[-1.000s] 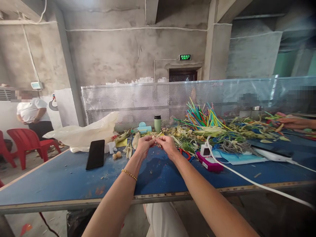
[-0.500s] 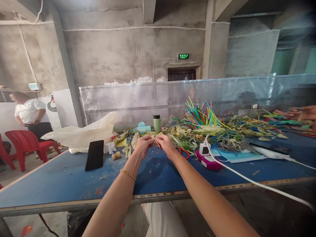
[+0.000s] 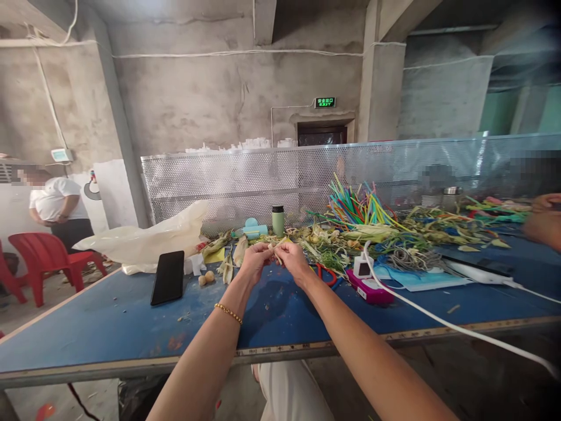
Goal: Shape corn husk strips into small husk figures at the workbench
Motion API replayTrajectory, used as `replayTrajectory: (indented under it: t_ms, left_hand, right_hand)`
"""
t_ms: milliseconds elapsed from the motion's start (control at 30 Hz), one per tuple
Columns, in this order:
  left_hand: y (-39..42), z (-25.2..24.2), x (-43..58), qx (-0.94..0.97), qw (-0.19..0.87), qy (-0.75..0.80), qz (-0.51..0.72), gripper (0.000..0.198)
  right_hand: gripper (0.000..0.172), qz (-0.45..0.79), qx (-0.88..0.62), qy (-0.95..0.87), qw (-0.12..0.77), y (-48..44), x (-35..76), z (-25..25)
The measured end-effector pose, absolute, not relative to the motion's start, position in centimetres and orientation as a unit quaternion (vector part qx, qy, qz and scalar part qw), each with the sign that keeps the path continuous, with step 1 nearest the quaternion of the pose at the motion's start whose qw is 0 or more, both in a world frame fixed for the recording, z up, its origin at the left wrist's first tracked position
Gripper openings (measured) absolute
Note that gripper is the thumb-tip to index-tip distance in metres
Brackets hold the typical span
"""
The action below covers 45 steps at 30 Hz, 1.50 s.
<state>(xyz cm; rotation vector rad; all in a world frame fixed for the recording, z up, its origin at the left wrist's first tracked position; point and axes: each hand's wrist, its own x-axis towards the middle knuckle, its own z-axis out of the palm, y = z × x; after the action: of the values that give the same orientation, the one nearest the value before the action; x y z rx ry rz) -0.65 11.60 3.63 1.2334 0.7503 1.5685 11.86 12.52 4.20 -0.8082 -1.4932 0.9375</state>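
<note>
My left hand (image 3: 256, 261) and my right hand (image 3: 293, 261) meet above the blue table, fingertips pinched together. Between them is a small pale piece of corn husk (image 3: 275, 252), mostly covered by the fingers. A bit of yellow shows just above the right fingers. To the left of my left hand lie dried husk leaves (image 3: 227, 266) and two small round tan balls (image 3: 205, 278). Scissors with red and blue handles (image 3: 325, 273) lie just right of my right hand, partly hidden by it.
A black phone (image 3: 168, 278) and a plastic bag (image 3: 144, 237) are on the left. Behind the hands stands a green bottle (image 3: 277, 221). Husks, colored pipe cleaners (image 3: 357, 204), a magenta power strip (image 3: 370, 286) and a white cable (image 3: 456, 318) occupy the right. Another person's arm (image 3: 546, 222) rests at far right.
My hands stay together in nearly the same place, with the fingers shifted slightly around the husk piece. At far right, the other person's hand has moved lower and back.
</note>
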Motion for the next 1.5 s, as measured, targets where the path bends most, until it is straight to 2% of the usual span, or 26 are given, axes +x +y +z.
replayTrajectory:
  t_ms: [233,400,633,800,1033,1200,1333,1500]
  left_hand:
    - [12.1,3.3,-0.5,0.483,0.484,0.310,0.661,0.038]
    - [12.1,3.8,-1.1,0.441,0.484,0.304,0.692,0.029]
    - [11.5,4.6,-1.5,0.400,0.517,0.318,0.687,0.019]
    - [11.5,4.6,-1.4,0.415,0.521,0.309,0.679,0.020]
    - [11.5,4.3,-1.4,0.480,0.438,0.359,0.670,0.021]
    - [11.6,4.2,-1.4,0.540,0.374,0.384,0.649,0.018]
    - [11.9,4.0,-1.4,0.572,0.367,0.382,0.626,0.015]
    - [11.7,4.1,-1.3,0.586,0.368,0.382,0.612,0.017]
  right_hand:
    - [0.025,0.408,-0.348,-0.636,0.555,12.5,11.7,4.3]
    - [0.012,0.406,-0.359,-0.622,0.565,12.5,12.1,4.4]
    - [0.012,0.258,-0.251,-0.760,0.541,13.2,12.5,4.1]
    - [0.013,0.124,-0.219,-0.785,0.566,13.3,12.6,4.0]
    - [0.010,0.015,-0.259,-0.782,0.566,13.1,13.1,4.3]
    - [0.009,-0.123,-0.337,-0.759,0.543,12.7,13.4,4.6]
    - [0.009,-0.150,-0.366,-0.764,0.510,12.5,13.5,4.7]
    - [0.013,-0.122,-0.391,-0.776,0.480,12.7,13.4,4.7]
